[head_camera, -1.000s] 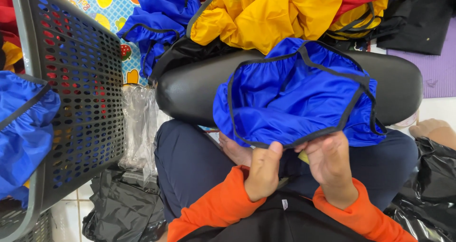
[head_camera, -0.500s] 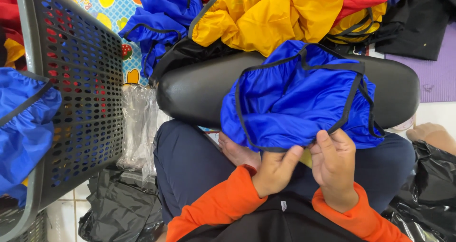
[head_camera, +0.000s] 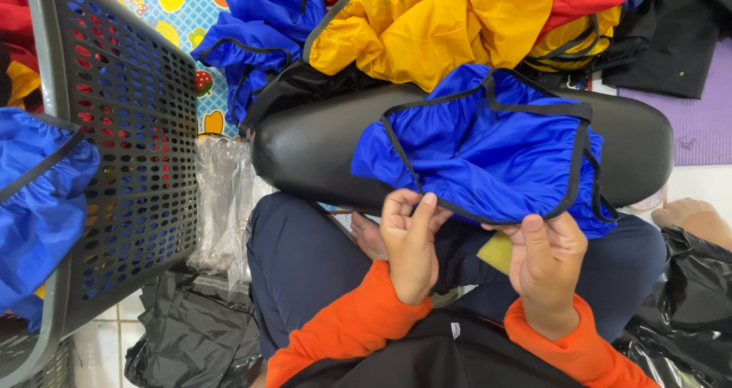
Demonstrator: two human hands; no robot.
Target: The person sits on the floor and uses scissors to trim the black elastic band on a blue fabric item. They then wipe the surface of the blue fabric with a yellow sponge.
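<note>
Blue garment [head_camera: 488,148] with black trim lay across the black cushion [head_camera: 305,152]. At its six-o'clock edge, the left hand [head_camera: 410,243] and right hand [head_camera: 545,270] pinched the hem, fingers curled together. Yellow fabric [head_camera: 442,22] was piled at twelve o'clock.

Blue cloth cover [head_camera: 488,155] with black elastic trim draped over black padded cushion [head_camera: 305,155]. Left hand [head_camera: 409,243] and right hand [head_camera: 545,270] both pinch cover's near hem, fingers [head_camera: 418,219] curled on trim. Orange sleeves, dark trousers below. Yellow cloth [head_camera: 435,26] heaped beyond cushion, red cloth beside it. Grey perforated basket [head_camera: 126,167] at left, blue cloth hanging over its rim. Black plastic bags on floor.
</note>
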